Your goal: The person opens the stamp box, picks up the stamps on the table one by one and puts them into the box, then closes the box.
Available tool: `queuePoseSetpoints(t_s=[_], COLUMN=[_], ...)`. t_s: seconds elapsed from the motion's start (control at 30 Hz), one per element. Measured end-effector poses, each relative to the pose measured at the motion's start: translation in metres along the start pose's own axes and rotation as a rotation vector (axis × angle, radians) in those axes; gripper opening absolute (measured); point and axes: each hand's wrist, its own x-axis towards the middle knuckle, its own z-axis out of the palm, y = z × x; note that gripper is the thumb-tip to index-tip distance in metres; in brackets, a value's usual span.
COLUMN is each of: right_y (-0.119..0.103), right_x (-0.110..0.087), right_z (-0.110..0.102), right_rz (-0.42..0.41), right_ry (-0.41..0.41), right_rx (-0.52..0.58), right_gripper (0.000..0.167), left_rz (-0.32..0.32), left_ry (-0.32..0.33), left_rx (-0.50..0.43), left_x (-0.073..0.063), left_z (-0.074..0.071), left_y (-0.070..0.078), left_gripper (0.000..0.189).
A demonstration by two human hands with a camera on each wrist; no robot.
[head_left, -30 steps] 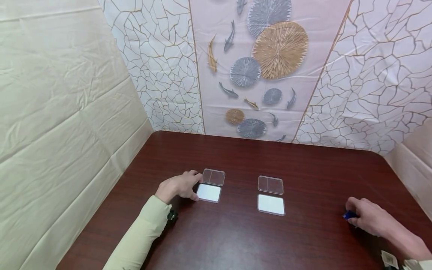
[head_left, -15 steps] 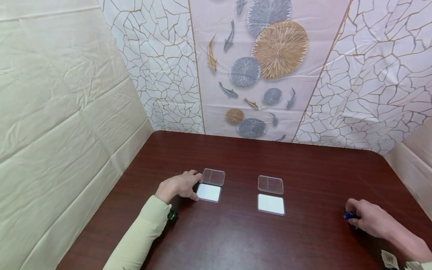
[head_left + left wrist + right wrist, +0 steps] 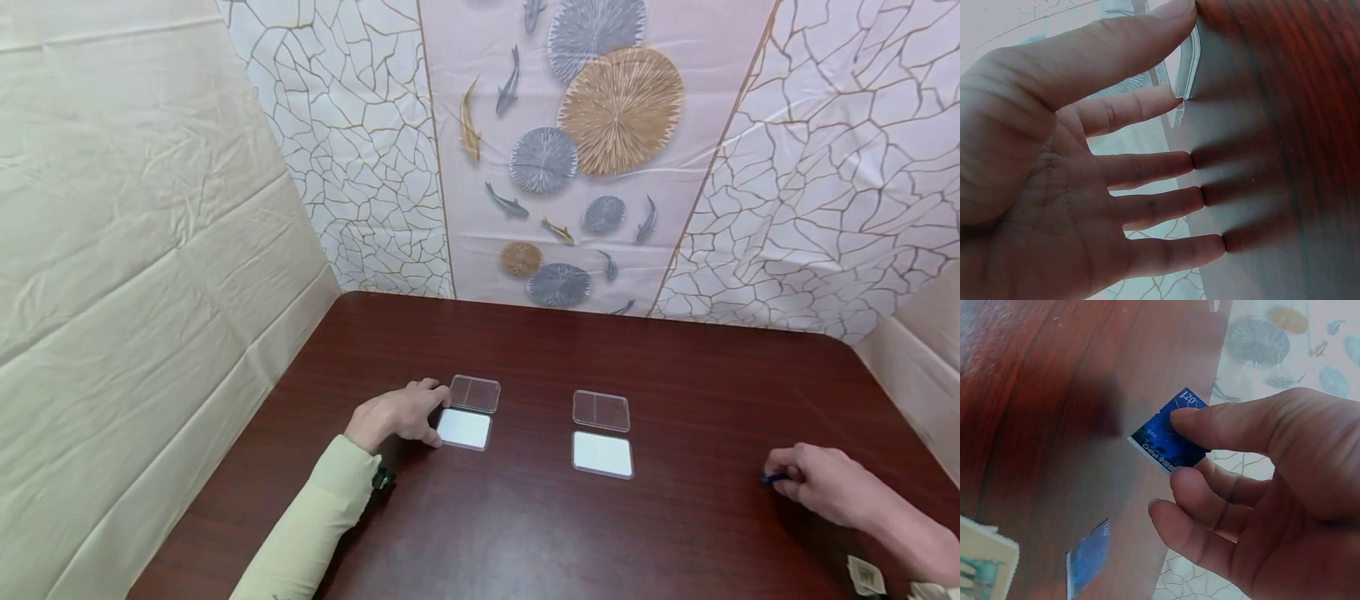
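In the head view my left hand (image 3: 401, 414) rests at the left edge of a clear flat case, near its transparent lid (image 3: 476, 393) and its white-lined half (image 3: 465, 428). Its fingers are spread and fairly straight, the tips meeting the table in the left wrist view; the thumb and index finger are by the clear edge of the case (image 3: 1191, 62). At the right, my right hand (image 3: 821, 487) pinches a blue postage stamp (image 3: 1169, 440) marked 1.20 between thumb and fingers, seen nearly edge-on from the head. The stamp is held above the tabletop.
A second clear case, with a lid (image 3: 602, 411) and a white half (image 3: 602, 455), lies open mid-table. By my right wrist is a cream stamp (image 3: 985, 559). A blue stamp shape (image 3: 1088, 559) shows below the held one; lying there or reflected, I cannot tell.
My right hand has lowered slightly and turned the blue stamp, so that it now looks thinner in the head view. My left hand and both cases have stayed put.
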Motion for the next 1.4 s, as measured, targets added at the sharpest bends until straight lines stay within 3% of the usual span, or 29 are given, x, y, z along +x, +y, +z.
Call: queuePoseSetpoints(t_s=[0.57,1.1,1.4], right_y=[-0.028,-0.062,-0.081], right_x=[0.019,0.049,0.064], right_z=[-0.015,-0.024,-0.032], right_rz=[-0.024,-0.075,-0.110], right_ry=[-0.038,-0.031,0.013], right_rx=[0.028,0.049,0.055], right_gripper=[0.014,0.009,0.013], left_rz=[-0.002,0.003,0.006], left_ry=[-0.001,0.004,0.004], left_rx=[0.005,0.012,0.012], left_x=[0.001,0.000,0.001], left_z=[0.000,-0.001,-0.001], left_y=[0.001,0.002,0.002], left_gripper=[0.052,0.052,0.052])
